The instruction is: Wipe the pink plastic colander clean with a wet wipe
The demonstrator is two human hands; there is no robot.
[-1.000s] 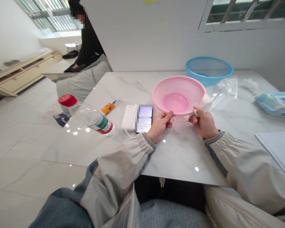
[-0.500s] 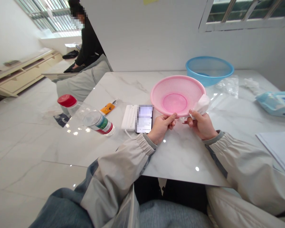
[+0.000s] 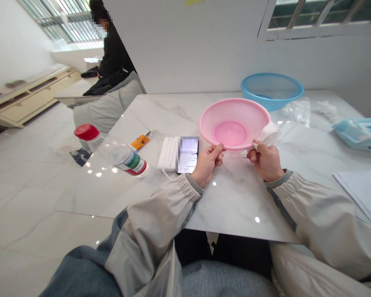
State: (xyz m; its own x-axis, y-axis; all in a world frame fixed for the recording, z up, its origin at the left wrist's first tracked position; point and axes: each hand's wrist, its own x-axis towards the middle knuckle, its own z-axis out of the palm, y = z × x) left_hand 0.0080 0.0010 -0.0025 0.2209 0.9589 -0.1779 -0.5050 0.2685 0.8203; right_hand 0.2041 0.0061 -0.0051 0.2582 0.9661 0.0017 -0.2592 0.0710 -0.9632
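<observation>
A pink plastic colander (image 3: pixel 230 133) is tilted toward me above the marble-look table (image 3: pixel 231 206). My left hand (image 3: pixel 207 163) pinches its near rim, thumb on top and fingers curled below. On the near right part of the rim, my right hand (image 3: pixel 267 161) is closed round a white wipe (image 3: pixel 268 133) that lies against the edge. The wipe's upper part drapes outward over the rim, and the rest is hidden by the fingers. Behind the colander stands a blue basin (image 3: pixel 272 103).
Left of my hands lie a phone (image 3: pixel 188 159), a white power bank (image 3: pixel 167 154) and an orange case (image 3: pixel 140 141). A red-capped bottle (image 3: pixel 136 161) stands at the table's left. On the right are clear plastic wrapping (image 3: pixel 298 112), a wipes pack (image 3: pixel 360 135) and paper (image 3: pixel 363 189). A person (image 3: pixel 116 53) sits beyond.
The colander has shifted slightly right. My left hand has slid a little left along the rim, and my right hand with the wipe has moved right, widening the gap between them.
</observation>
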